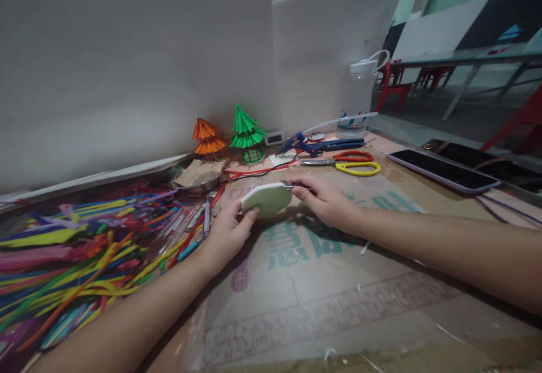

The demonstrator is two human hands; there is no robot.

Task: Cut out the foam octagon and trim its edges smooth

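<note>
A pale green disc (271,201) with a thick white edge is tilted up above the table, its flat face turned towards me. My left hand (237,223) grips its left side, the thumb lying on the face. At the disc's upper right edge, my right hand (319,197) pinches a small dark, blade-like metal piece (288,183); most of that piece is hidden by the fingers. Whether the piece cuts into the edge or only touches it, I cannot tell.
Pipe cleaners (76,271) in many colours cover the left. Behind stand orange (207,137) and green (247,134) tiered pagoda models, a blue glue gun (298,144), scissors (355,165) and a clear bottle (355,99). A phone (442,170) lies at right.
</note>
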